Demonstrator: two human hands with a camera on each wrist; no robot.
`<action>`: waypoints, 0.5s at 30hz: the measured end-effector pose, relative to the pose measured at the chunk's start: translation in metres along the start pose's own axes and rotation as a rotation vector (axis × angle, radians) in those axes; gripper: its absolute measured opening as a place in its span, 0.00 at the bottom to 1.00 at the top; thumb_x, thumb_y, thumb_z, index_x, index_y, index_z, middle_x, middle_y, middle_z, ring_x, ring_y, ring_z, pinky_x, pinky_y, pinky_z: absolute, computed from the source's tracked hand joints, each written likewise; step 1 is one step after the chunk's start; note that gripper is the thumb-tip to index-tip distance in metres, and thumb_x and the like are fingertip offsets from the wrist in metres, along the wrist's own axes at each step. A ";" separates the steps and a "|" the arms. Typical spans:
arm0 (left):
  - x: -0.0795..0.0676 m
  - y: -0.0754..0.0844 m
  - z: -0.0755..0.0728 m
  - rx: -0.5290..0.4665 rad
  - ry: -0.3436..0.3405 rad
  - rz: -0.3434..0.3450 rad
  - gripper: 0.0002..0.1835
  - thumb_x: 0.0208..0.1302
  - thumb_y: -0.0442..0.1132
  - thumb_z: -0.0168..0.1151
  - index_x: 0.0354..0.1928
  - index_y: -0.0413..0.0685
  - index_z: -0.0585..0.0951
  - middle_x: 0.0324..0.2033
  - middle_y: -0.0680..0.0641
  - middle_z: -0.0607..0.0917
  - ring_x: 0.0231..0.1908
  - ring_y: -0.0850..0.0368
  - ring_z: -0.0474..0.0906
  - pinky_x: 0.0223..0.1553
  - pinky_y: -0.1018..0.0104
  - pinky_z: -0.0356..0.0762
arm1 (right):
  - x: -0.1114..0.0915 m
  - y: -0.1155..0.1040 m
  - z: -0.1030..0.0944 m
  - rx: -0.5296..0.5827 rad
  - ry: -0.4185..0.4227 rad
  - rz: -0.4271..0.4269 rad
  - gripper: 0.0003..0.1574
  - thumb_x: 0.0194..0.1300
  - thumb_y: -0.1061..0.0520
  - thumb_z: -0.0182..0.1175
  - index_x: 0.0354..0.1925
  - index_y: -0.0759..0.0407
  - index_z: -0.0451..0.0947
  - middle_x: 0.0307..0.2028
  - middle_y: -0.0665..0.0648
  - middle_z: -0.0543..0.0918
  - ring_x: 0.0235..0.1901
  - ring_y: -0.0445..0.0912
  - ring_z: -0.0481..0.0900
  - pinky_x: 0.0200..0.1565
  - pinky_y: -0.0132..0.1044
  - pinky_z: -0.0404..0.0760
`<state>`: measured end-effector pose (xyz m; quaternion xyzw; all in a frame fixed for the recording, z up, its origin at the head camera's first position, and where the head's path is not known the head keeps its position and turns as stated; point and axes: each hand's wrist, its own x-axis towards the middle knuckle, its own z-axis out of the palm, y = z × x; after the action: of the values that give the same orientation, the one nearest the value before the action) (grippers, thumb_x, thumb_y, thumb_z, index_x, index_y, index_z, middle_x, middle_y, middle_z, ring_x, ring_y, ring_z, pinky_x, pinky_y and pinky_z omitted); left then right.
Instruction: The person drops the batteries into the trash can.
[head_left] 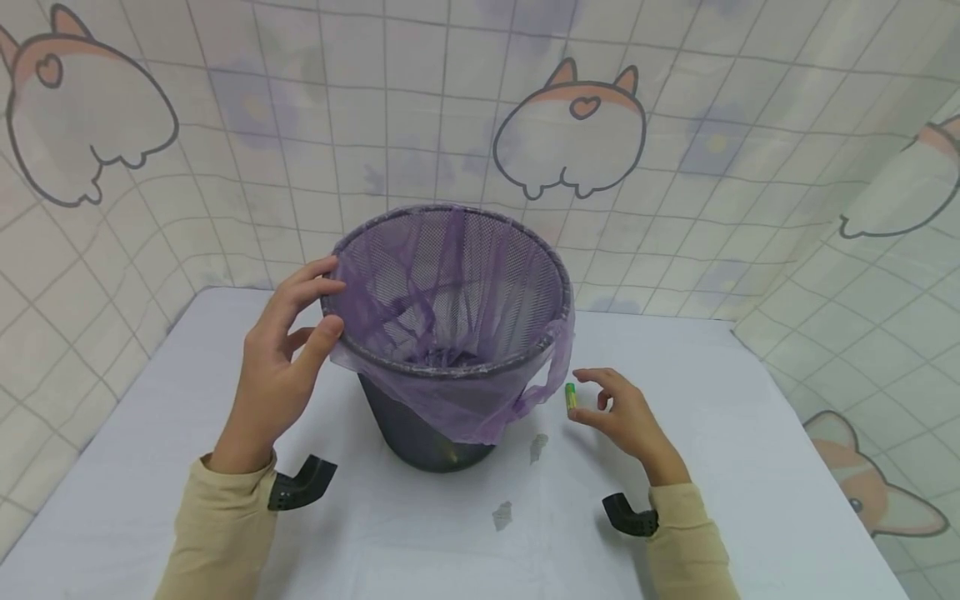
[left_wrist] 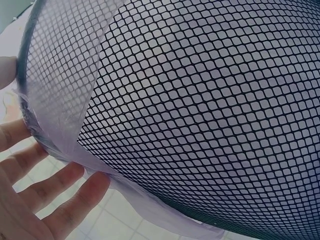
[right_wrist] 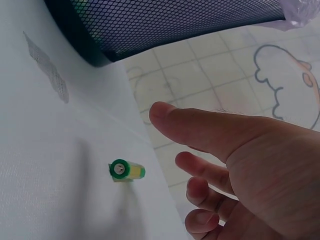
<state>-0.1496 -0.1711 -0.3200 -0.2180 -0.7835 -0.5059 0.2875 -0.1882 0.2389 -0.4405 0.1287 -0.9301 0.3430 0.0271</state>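
Note:
A dark mesh wastebasket [head_left: 420, 429] stands upright, lined with a purple plastic bag [head_left: 465, 408] that is folded over its rim. My left hand [head_left: 281, 358] touches the left side of that rim, fingertips and thumb against the bag's edge. In the left wrist view, the fingers [left_wrist: 75, 200] reach the rim from outside, fairly straight. To the right of the basket a green and yellow battery [head_left: 572, 397] lies on the table, its button end facing the camera in the right wrist view. My right hand [head_left: 618, 417] hovers beside the battery [right_wrist: 127, 170], thumb and fingers apart, holding nothing.
The white table [head_left: 420, 550] carries two grey patches [head_left: 502, 515] in front of the basket. Behind and beside it hangs a tile-patterned curtain [head_left: 712, 208] with cartoon dogs. A black wrist mount [head_left: 303, 483] sticks out from each sleeve.

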 end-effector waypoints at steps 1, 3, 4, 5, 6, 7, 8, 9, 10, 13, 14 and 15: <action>0.000 0.000 0.000 -0.003 0.000 0.000 0.18 0.68 0.34 0.56 0.60 0.43 0.75 0.67 0.50 0.70 0.67 0.60 0.66 0.47 0.81 0.75 | 0.001 0.001 0.001 -0.001 -0.007 0.003 0.37 0.52 0.53 0.73 0.60 0.57 0.74 0.55 0.57 0.78 0.33 0.45 0.70 0.29 0.30 0.69; 0.000 -0.001 0.000 -0.008 0.000 0.001 0.18 0.68 0.33 0.56 0.59 0.43 0.75 0.67 0.50 0.70 0.67 0.60 0.66 0.47 0.81 0.75 | 0.002 0.002 0.002 -0.002 -0.019 0.008 0.37 0.52 0.53 0.73 0.60 0.57 0.74 0.55 0.57 0.78 0.34 0.46 0.70 0.29 0.31 0.69; 0.000 -0.001 0.000 -0.011 0.001 0.001 0.18 0.68 0.33 0.56 0.59 0.43 0.75 0.67 0.50 0.70 0.67 0.60 0.67 0.47 0.80 0.75 | 0.003 0.003 0.003 -0.007 -0.022 0.005 0.37 0.52 0.53 0.73 0.60 0.57 0.74 0.55 0.58 0.78 0.34 0.46 0.70 0.30 0.31 0.69; 0.000 -0.001 0.001 -0.010 0.001 0.002 0.18 0.68 0.33 0.56 0.59 0.43 0.75 0.67 0.50 0.70 0.67 0.60 0.67 0.47 0.80 0.75 | 0.003 0.004 0.003 -0.010 -0.026 0.004 0.37 0.52 0.54 0.73 0.60 0.57 0.74 0.55 0.58 0.78 0.34 0.46 0.70 0.30 0.31 0.69; -0.001 -0.001 0.001 -0.011 0.001 0.003 0.18 0.68 0.33 0.56 0.59 0.43 0.75 0.67 0.50 0.70 0.67 0.60 0.67 0.47 0.80 0.75 | 0.004 0.004 0.003 -0.013 -0.030 0.004 0.37 0.52 0.54 0.73 0.60 0.57 0.74 0.56 0.58 0.78 0.34 0.46 0.70 0.30 0.31 0.69; -0.001 -0.002 0.001 -0.013 0.001 0.002 0.18 0.68 0.33 0.56 0.59 0.43 0.75 0.67 0.50 0.70 0.67 0.60 0.67 0.47 0.80 0.75 | 0.005 0.005 0.003 -0.018 -0.034 0.003 0.37 0.52 0.54 0.73 0.60 0.57 0.74 0.56 0.58 0.77 0.34 0.46 0.70 0.31 0.31 0.69; -0.001 -0.002 0.001 -0.012 0.001 0.001 0.18 0.68 0.33 0.56 0.59 0.43 0.75 0.67 0.50 0.70 0.67 0.60 0.67 0.47 0.80 0.75 | 0.005 0.006 0.003 -0.022 -0.037 0.002 0.37 0.52 0.55 0.73 0.60 0.57 0.74 0.56 0.58 0.77 0.34 0.46 0.70 0.31 0.31 0.69; -0.001 -0.002 0.001 -0.013 0.001 0.001 0.18 0.68 0.33 0.56 0.59 0.43 0.75 0.67 0.50 0.70 0.67 0.60 0.67 0.47 0.80 0.75 | 0.006 0.006 0.003 -0.026 -0.040 0.001 0.37 0.52 0.55 0.73 0.60 0.58 0.74 0.56 0.58 0.77 0.34 0.46 0.70 0.31 0.31 0.69; -0.001 -0.001 0.001 -0.014 0.001 0.000 0.18 0.68 0.33 0.56 0.59 0.43 0.75 0.67 0.50 0.70 0.67 0.60 0.67 0.47 0.80 0.75 | 0.006 0.007 0.003 -0.029 -0.043 0.002 0.37 0.52 0.55 0.73 0.60 0.58 0.74 0.55 0.58 0.77 0.34 0.46 0.70 0.31 0.31 0.69; -0.001 -0.001 0.000 -0.015 0.001 -0.002 0.18 0.68 0.33 0.56 0.59 0.43 0.75 0.67 0.50 0.70 0.67 0.60 0.66 0.48 0.79 0.75 | 0.008 0.009 0.003 -0.033 -0.057 0.006 0.37 0.51 0.56 0.73 0.60 0.58 0.74 0.56 0.59 0.77 0.35 0.46 0.71 0.32 0.32 0.69; -0.001 -0.001 0.000 -0.016 0.001 -0.002 0.18 0.68 0.33 0.56 0.59 0.43 0.75 0.68 0.50 0.70 0.67 0.60 0.66 0.48 0.79 0.75 | 0.009 0.010 0.003 -0.034 -0.059 0.006 0.37 0.51 0.56 0.73 0.60 0.59 0.74 0.56 0.59 0.77 0.35 0.47 0.71 0.32 0.32 0.69; -0.001 -0.001 0.000 -0.016 0.001 -0.003 0.18 0.68 0.33 0.56 0.59 0.43 0.75 0.68 0.50 0.70 0.67 0.60 0.66 0.48 0.79 0.75 | 0.010 0.011 0.003 -0.036 -0.063 0.005 0.37 0.51 0.57 0.73 0.60 0.59 0.74 0.56 0.59 0.77 0.35 0.47 0.71 0.32 0.32 0.69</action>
<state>-0.1499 -0.1716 -0.3214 -0.2188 -0.7795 -0.5128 0.2855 -0.2003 0.2427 -0.4480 0.1367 -0.9368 0.3221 -0.0006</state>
